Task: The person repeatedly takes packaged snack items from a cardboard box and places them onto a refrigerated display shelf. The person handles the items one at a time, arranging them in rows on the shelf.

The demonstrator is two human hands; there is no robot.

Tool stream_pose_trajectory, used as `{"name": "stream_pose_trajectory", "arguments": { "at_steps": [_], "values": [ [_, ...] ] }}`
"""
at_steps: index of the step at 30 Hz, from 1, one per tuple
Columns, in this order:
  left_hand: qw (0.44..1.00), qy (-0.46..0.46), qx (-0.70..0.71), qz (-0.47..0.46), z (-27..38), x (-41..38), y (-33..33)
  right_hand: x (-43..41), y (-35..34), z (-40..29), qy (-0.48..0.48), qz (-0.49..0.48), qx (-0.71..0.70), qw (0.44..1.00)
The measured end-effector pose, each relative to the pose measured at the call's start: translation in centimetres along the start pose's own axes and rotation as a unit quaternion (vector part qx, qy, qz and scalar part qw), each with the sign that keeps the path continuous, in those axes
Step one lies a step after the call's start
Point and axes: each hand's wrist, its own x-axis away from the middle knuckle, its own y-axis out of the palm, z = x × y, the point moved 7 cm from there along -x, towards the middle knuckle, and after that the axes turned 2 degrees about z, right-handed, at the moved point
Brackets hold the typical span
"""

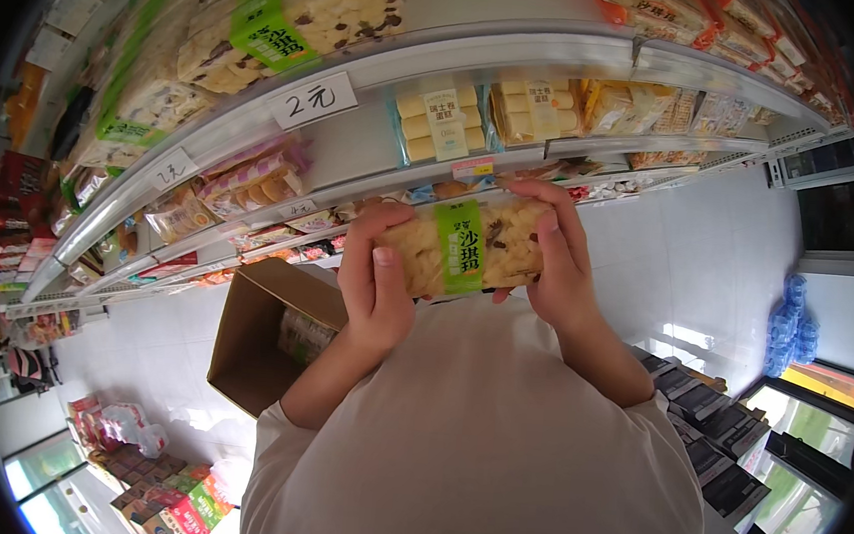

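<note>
Between my two hands is a clear-wrapped pack of sachima (506,241) with dark raisins and a green printed band. My left hand (375,278) grips its left end, thumb on the front face. Around the right end my right hand (564,266) is closed, its thumb near the upper edge. The pack is held in front of my chest, just out from the shelves. Similar green-banded sachima packs (342,4) are stacked on the upper shelf (490,40). Below my left forearm stands an open cardboard box (253,328) with a clear-wrapped pack (305,336) partly visible inside.
Swiss roll packs (438,128) and wrapped biscuits (253,178) line the lower shelves. A handwritten price card (315,100) hangs on the upper shelf's edge. Dark boxes (716,418) and blue water bottles (791,326) are at right, colourful cartons (190,508) at lower left.
</note>
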Motion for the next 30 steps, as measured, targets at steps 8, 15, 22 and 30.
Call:
{"name": "stream_pose_trajectory", "arguments": {
  "at_steps": [8,15,22,30],
  "values": [
    [0.964,-0.210,0.160,0.009,-2.3,-0.4,2.4,2.0,-1.7,-1.4,-0.192,0.013,0.151,0.970],
    [0.996,-0.025,0.090,0.004,-0.6,-1.6,1.8,1.5,-1.9,-1.4,-0.120,0.008,0.053,0.991],
    [0.990,0.141,0.007,-0.030,2.6,-3.4,0.0,-2.1,0.4,-7.5,-0.274,-0.114,0.380,0.876],
    [0.939,0.342,-0.034,-0.019,9.2,-3.0,-0.8,-1.9,8.8,-11.0,-0.383,-0.286,0.601,0.640]
  ]
}}
